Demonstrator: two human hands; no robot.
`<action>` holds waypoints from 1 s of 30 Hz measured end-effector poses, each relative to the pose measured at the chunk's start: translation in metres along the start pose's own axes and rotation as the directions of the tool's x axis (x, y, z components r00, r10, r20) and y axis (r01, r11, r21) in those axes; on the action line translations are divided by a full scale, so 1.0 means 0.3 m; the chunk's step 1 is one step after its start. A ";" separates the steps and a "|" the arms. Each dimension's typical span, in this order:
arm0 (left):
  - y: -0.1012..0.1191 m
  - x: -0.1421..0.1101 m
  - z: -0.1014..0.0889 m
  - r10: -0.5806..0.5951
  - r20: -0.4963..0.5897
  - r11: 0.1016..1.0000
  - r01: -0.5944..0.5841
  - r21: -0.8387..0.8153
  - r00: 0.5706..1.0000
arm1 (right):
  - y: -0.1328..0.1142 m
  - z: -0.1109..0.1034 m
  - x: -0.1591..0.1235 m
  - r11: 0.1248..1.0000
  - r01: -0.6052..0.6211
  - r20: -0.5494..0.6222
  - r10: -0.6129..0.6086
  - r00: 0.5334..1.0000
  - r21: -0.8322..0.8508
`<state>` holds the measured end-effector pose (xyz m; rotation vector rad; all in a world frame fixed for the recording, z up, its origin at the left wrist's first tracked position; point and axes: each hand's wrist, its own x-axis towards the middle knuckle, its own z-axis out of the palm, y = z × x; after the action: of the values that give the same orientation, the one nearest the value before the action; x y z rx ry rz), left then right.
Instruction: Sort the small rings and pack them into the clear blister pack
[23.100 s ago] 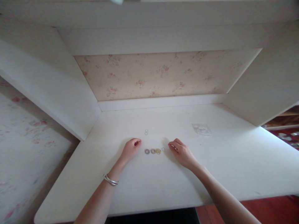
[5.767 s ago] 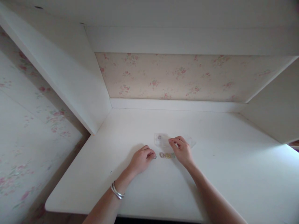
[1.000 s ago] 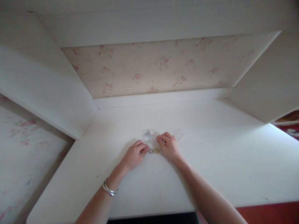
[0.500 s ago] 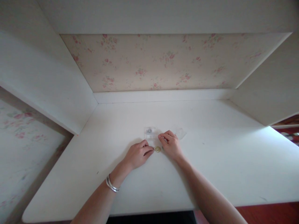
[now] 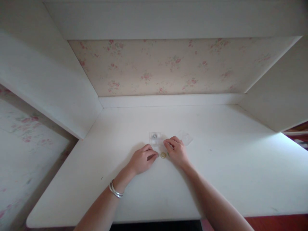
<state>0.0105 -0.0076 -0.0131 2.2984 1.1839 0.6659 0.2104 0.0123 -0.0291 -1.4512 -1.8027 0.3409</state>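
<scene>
On the white desk (image 5: 216, 179) my left hand (image 5: 142, 158) lies with its fingers curled, the tips pinched at a small ring that is mostly hidden under them. A yellow ring (image 5: 163, 155) lies just to the right of those fingertips. My right hand (image 5: 175, 150) rests beyond that ring, fingers bent and pressed on a small clear plastic bag (image 5: 155, 138) that holds a dark ring. The bag's right end (image 5: 185, 138) shows past my right hand.
The desk sits in a white alcove with floral wallpaper (image 5: 163, 67) at the back and white side panels (image 5: 48, 83) left and right. A silver bangle (image 5: 115, 191) is on my left wrist. Red floor (image 5: 276, 223) shows below the front edge.
My left fingers have closed over the pale ring that lay next to the yellow one a second ago. The right hand has stayed on the bag. The camera view shifted slightly.
</scene>
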 end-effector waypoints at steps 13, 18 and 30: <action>-0.024 0.031 -0.009 -0.120 -0.228 0.986 0.090 -0.137 0.966 | -0.073 -0.038 -0.032 0.939 0.345 0.255 -0.329 0.909 -0.019; -0.037 0.080 0.010 -0.124 -0.304 0.992 0.105 -0.076 0.945 | -0.096 -0.043 -0.032 0.911 0.411 0.345 -0.374 0.861 -0.039; -0.040 0.045 -0.016 -0.150 -0.318 0.988 0.134 -0.071 0.936 | -0.094 -0.043 -0.035 0.893 0.445 0.401 -0.383 0.832 -0.070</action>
<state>0.0071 0.0107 -0.0137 2.0908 1.4473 1.0330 0.1999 -0.0095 -0.0069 -1.0968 -2.4515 0.2647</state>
